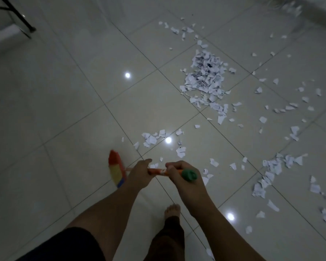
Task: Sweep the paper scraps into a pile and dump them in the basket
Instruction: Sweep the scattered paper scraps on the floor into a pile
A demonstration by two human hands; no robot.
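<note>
Bare foot [172, 210] is planted on the glossy pale tiled floor [64, 110], just below the grip. The orange broom handle [157, 171] is held crosswise in both hands. The left hand [139, 172] is wrapped round it nearer the head. The right hand [179, 176] is clenched round it beside the green end cap [189, 175].

The red, yellow and blue bristle head [116, 170] is seen left of the left hand, blurred, clear of any paper.

Torn white paper scraps [152, 139] lie just beyond the grip, and more are strewn to its right. The main heap of scraps [205, 78] sits well beyond, up-right. No basket is seen.

Step judged: gathering, part done. The next stroke calls for the head to be set behind the near scraps and pushed toward the heap.
</note>
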